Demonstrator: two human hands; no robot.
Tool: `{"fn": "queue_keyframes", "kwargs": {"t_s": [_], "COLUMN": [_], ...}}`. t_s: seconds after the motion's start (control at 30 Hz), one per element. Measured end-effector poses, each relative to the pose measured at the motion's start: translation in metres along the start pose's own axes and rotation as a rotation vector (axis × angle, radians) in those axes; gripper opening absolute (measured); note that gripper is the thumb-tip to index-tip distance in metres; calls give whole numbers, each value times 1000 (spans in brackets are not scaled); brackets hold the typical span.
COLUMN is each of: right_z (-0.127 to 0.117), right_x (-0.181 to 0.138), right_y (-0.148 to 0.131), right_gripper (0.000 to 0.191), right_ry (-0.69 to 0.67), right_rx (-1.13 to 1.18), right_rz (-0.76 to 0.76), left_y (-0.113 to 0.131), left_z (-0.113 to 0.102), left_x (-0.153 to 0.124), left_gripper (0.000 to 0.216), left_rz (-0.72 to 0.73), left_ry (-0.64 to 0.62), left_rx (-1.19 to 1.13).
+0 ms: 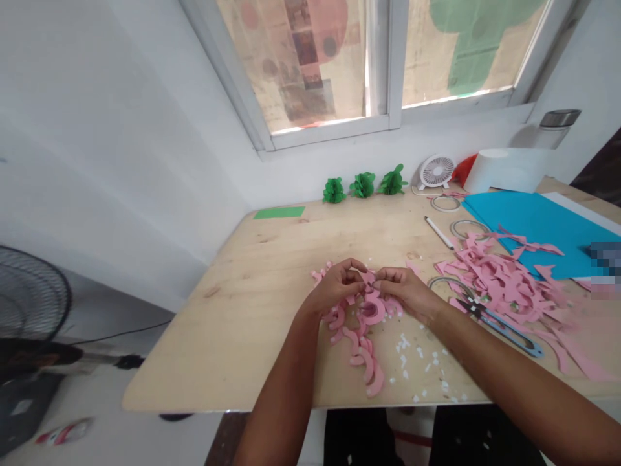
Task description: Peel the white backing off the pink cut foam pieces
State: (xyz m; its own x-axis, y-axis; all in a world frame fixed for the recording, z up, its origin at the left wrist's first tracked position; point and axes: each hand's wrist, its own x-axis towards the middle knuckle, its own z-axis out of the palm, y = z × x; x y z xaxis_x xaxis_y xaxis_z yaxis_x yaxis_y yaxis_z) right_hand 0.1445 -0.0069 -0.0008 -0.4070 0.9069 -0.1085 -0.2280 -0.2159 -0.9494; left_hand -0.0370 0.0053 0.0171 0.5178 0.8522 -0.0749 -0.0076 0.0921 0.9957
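Note:
My left hand and my right hand meet over the table, fingertips pinched together. Between them is a curved pink paper cutout, gripped from both sides; the exact grip is partly hidden by the fingers. More curved pink cutouts lie in an overlapping string below my hands, towards the table's front edge. Small white paper scraps are scattered below my right hand. Beside my right forearm lie scissors with blue-grey handles, on the edge of a heap of pink paper offcuts.
Green paper pompoms line the back by a small white fan. A green strip lies at left. On the right are a white pen, wire coils and blue sheets.

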Motion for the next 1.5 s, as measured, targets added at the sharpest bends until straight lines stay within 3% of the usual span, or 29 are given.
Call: {"fn": "queue_keyframes", "kwargs": {"t_s": [0.23, 0.37, 0.6, 0.8, 1.17, 1.5], "right_z": [-1, -2, -3, -2, 2, 3], "right_x": [2, 4, 6, 7, 5, 6], "right_y": [4, 3, 0, -3, -1, 8], "right_gripper": [15, 15, 17, 17, 21, 22], "right_ry": [-5, 110, 314, 406, 380, 255], "right_rx": [-64, -18, 99, 105, 25, -89], "right_rz": [-1, -38, -131, -201, -181, -182], "left_y": [1, 0, -4, -9, -6, -5], "left_z": [3, 1, -1, 3, 11, 9], "left_x": [-1, 1, 7, 9, 9, 11], "left_gripper": [35, 42, 49, 37, 26, 23], "left_rz": [-35, -26, 14, -58, -54, 22], "left_ry": [-25, 45, 322, 288, 347, 433], "left_rx": [-10, -40, -296, -336, -350, -472]}}
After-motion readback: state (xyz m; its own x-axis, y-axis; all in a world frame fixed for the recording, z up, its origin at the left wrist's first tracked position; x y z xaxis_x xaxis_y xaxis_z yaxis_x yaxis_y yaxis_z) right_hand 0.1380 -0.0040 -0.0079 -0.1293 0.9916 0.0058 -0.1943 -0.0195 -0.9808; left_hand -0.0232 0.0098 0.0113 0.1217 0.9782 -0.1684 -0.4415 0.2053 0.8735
